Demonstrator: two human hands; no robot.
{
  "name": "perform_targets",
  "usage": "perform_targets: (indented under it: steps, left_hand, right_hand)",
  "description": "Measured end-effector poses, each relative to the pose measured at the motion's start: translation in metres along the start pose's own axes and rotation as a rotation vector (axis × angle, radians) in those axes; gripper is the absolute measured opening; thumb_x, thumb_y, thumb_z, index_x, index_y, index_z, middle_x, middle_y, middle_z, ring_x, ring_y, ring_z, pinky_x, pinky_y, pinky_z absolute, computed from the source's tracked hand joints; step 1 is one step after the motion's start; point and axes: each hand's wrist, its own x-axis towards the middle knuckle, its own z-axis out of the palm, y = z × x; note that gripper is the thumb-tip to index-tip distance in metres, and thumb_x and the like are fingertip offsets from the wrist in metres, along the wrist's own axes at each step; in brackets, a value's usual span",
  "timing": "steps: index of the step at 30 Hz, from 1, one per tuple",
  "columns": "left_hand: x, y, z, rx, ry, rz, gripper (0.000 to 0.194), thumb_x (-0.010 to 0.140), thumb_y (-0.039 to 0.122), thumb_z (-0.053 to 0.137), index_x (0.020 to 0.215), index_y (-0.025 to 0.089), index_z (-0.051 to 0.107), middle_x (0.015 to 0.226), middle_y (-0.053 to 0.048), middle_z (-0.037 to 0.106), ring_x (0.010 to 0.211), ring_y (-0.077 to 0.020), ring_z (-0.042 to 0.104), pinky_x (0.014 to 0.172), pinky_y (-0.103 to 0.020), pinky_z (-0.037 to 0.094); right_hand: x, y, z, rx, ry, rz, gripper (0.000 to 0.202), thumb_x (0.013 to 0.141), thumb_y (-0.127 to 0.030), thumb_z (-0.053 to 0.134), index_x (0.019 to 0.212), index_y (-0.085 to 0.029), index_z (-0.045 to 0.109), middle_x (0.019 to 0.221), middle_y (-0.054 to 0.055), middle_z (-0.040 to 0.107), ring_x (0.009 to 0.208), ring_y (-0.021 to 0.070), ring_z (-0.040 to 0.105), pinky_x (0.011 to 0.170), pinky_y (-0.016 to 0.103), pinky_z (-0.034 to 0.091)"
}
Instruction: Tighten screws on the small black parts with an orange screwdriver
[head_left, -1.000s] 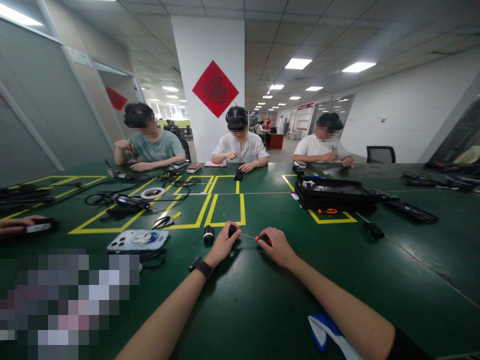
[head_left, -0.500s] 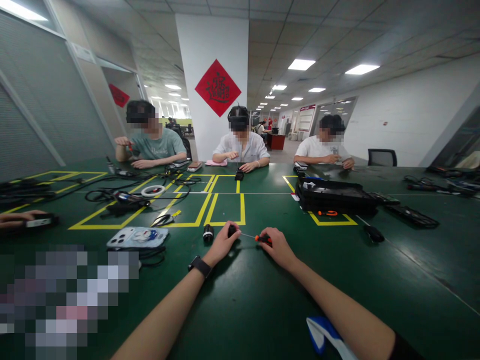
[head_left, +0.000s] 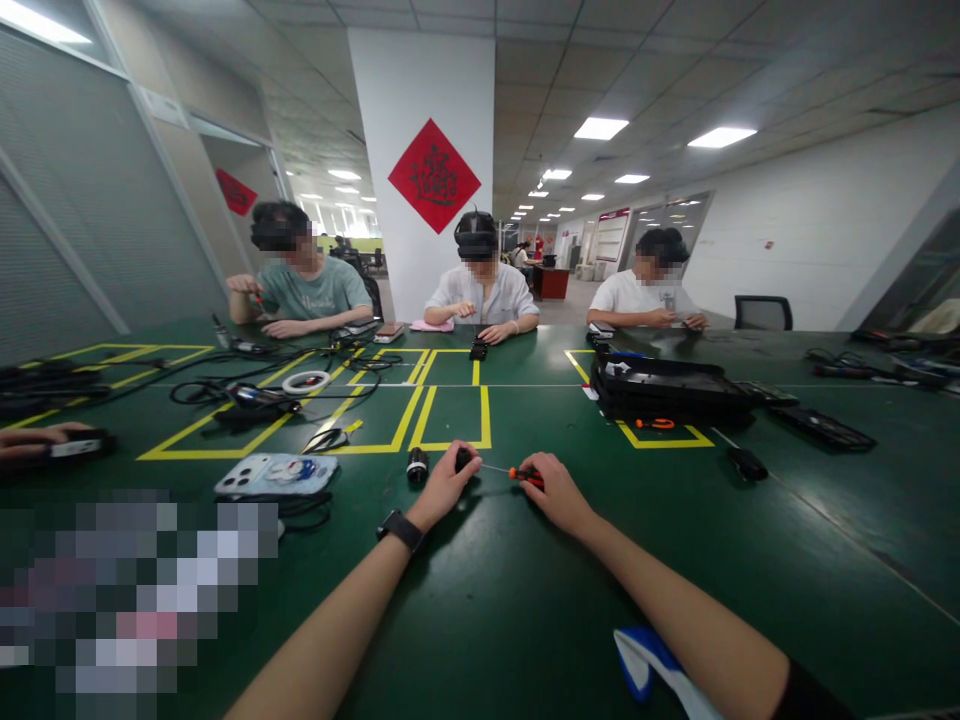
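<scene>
Orange-handled screwdriver (head_left: 517, 474) in closed right grip (head_left: 555, 492), tip meeting black part (head_left: 464, 460) pinned under left grip (head_left: 444, 488)

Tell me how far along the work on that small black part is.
It looks mid-step. In hand: the left hand steadies a small black part on the green table, and the right hand holds an orange-handled screwdriver with its tip at the part. A second black cylinder stands untouched to the left, perhaps done or waiting; I cannot tell which. No loose screws are visible.

left hand (head_left: 444, 487) on small black part (head_left: 464, 459), right hand (head_left: 553, 490) around orange-handled screwdriver (head_left: 517, 473), on green table (head_left: 495, 590)
</scene>
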Motion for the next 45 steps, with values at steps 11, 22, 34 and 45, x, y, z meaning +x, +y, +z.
perform_targets:
  steps: [11, 22, 34, 45]
  left_hand:
    - [0.0030, -0.0046, 0.0005, 0.004, 0.012, 0.018, 0.020, 0.079, 0.035, 0.049, 0.089, 0.018, 0.050, 0.082, 0.000, 0.056, 0.078, -0.0134, 0.051, 0.075, -0.027, 0.040]
    - [0.0022, 0.0011, -0.0014, -0.016, 0.015, -0.035, 0.019, 0.077, 0.035, 0.050, 0.088, 0.019, 0.052, 0.082, -0.001, 0.058, 0.078, -0.0143, 0.053, 0.074, -0.027, 0.041]
    - [0.0039, -0.0011, -0.0001, -0.017, 0.015, -0.028, 0.022, 0.077, 0.037, 0.051, 0.087, 0.018, 0.051, 0.079, 0.000, 0.057, 0.076, -0.0135, 0.053, 0.075, -0.027, 0.041]
    - [-0.0005, 0.0031, 0.0006, -0.017, -0.016, -0.019, 0.023, 0.081, 0.041, 0.044, 0.089, 0.019, 0.049, 0.078, 0.001, 0.057, 0.074, -0.0131, 0.054, 0.073, -0.026, 0.041]
  right_hand:
    - [0.0019, 0.0026, 0.0036, -0.040, -0.020, 0.033, 0.013, 0.084, -0.028, 0.049, 0.088, -0.018, 0.056, 0.089, 0.005, 0.053, 0.087, 0.0178, 0.047, 0.079, 0.032, 0.037]
    - [0.0011, 0.0003, -0.0015, 0.053, -0.027, -0.025, 0.010, 0.082, -0.019, 0.049, 0.089, -0.018, 0.056, 0.093, 0.005, 0.054, 0.090, 0.0178, 0.048, 0.081, 0.033, 0.037]
    - [0.0019, -0.0014, -0.0002, -0.007, -0.052, -0.017, 0.010, 0.083, -0.025, 0.051, 0.087, -0.018, 0.057, 0.089, 0.004, 0.055, 0.087, 0.0175, 0.048, 0.080, 0.032, 0.037]
    - [0.0013, 0.0020, -0.0009, 0.060, -0.028, -0.033, 0.009, 0.081, -0.023, 0.055, 0.089, -0.019, 0.056, 0.091, 0.004, 0.055, 0.088, 0.0176, 0.048, 0.079, 0.031, 0.038]
